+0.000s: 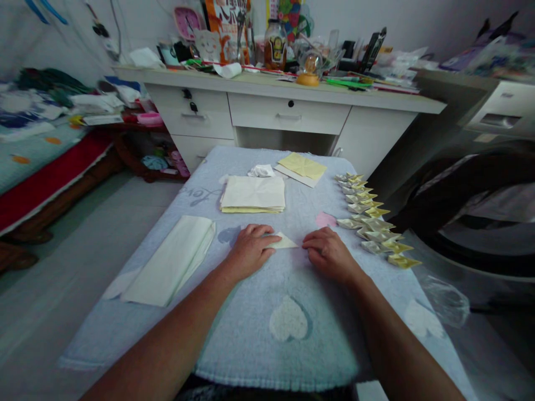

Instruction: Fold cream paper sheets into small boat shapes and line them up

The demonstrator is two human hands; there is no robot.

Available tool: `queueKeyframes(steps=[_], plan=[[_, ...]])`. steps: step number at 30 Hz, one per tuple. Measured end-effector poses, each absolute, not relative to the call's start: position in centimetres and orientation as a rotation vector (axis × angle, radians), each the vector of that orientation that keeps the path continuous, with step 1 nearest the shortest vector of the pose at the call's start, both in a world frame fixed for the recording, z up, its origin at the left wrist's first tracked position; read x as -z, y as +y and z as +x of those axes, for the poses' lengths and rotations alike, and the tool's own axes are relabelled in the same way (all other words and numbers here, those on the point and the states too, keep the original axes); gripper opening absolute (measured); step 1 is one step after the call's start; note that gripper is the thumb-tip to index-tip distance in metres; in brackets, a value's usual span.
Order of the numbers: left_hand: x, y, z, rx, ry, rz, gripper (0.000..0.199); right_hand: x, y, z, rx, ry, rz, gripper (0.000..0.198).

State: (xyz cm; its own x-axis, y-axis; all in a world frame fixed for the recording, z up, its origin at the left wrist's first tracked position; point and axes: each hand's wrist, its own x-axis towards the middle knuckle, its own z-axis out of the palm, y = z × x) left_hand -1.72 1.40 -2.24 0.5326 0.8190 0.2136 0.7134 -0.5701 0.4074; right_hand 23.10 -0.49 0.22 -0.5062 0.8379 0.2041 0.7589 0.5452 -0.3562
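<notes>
A small pale piece of folded paper (286, 241), pointed at its right end, lies on the cloth between my hands. My left hand (253, 250) holds its left part down, with the fingers over it and the thumb along the near side. At the right tip is my right hand (328, 252), its fingers curled and pressed together; whether the tip is between them is hard to see. Just beyond them sits a stack of cream paper sheets (253, 192). Several folded paper boats (376, 225) in white and yellow stand in rows on the right.
A blue cloth (251, 334) with heart patterns covers the table. Folded pale paper (171, 262) lies at left, yellow sheets (303, 165) and a crumpled white paper (261, 170) at the back. Behind stands a cluttered white desk (288, 114); a washing machine (501, 111) is at right.
</notes>
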Motion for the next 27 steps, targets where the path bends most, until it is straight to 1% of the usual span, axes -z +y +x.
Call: queueKeyframes(steps=[4,8,13,17,20,22,24,27], plan=[[1.9,1.3,-1.7,-0.575,1.264,2.503,0.034,0.4,-0.6,22.0,-0.293,-2.278,-1.451,0.022],[1.6,1.3,-1.5,-0.603,1.249,2.496,0.034,1.0,-0.8,20.3,-0.297,-2.255,-1.556,0.025],[1.6,1.5,-1.2,-0.645,1.216,2.460,0.035,1.3,-0.5,19.4,-0.377,-2.183,-1.615,0.012],[1.8,1.6,-1.1,-0.682,1.220,2.409,0.035,1.0,-0.5,19.4,-0.467,-2.117,-1.573,0.007],[1.7,1.6,-1.1,-0.733,1.187,2.365,0.027,0.7,-0.7,19.5,-0.529,-2.068,-1.536,0.004],[1.4,1.6,-1.0,-0.790,1.144,2.318,0.022,0.4,-0.8,19.6,-0.554,-2.020,-1.503,0.007],[1.1,1.4,-1.0,-0.848,1.122,2.274,0.020,0.2,-1.0,19.6,-0.552,-1.959,-1.434,0.008],[0.6,0.9,-0.8,-0.884,1.126,2.241,0.020,0.0,-1.1,19.4,-0.553,-1.921,-1.244,0.023]])
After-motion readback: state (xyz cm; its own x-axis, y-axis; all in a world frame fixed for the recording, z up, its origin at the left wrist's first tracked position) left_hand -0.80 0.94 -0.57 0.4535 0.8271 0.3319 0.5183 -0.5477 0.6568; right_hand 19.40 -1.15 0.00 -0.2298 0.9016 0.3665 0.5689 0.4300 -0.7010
